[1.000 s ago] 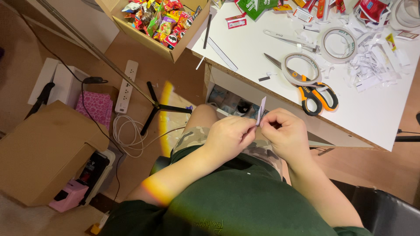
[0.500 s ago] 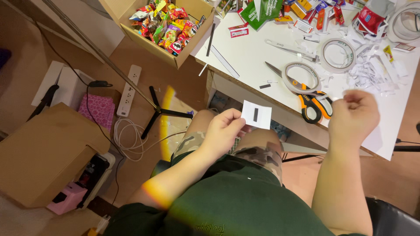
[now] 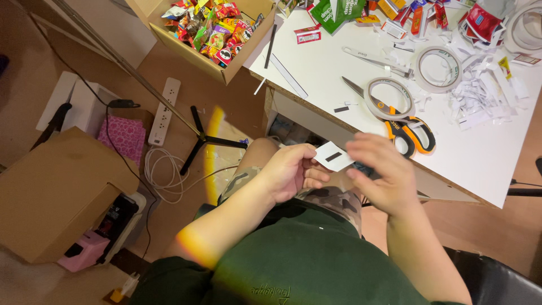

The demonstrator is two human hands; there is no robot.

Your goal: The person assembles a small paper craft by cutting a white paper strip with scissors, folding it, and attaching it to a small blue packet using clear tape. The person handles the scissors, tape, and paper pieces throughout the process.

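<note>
Two bare hands are seen over the lap, just below the near edge of the white table [image 3: 497,169]. A small white paper card [image 3: 333,156] with a short black bar on it is pinched by the left hand [image 3: 291,172], thumb and fingers closed on its lower left corner; the card is held in the air between the two hands, in front of the table's edge. The right hand [image 3: 381,175] is blurred, fingers loosely spread, just beside the card's right edge; whether it touches the card cannot be told, and nothing is seen gripped in it.

On the table, orange-handled scissors [image 3: 403,127] are laid just beyond the right hand, with a tape roll [image 3: 437,69] and a heap of white paper scraps [image 3: 480,96] further back. A cardboard box of snack packets [image 3: 212,31] is set at the table's far left corner.

On the floor to the left, a white power strip [image 3: 164,111], a coiled white cable [image 3: 164,175], a black tripod foot [image 3: 206,138] and a large closed cardboard box [image 3: 56,192] are noted.
</note>
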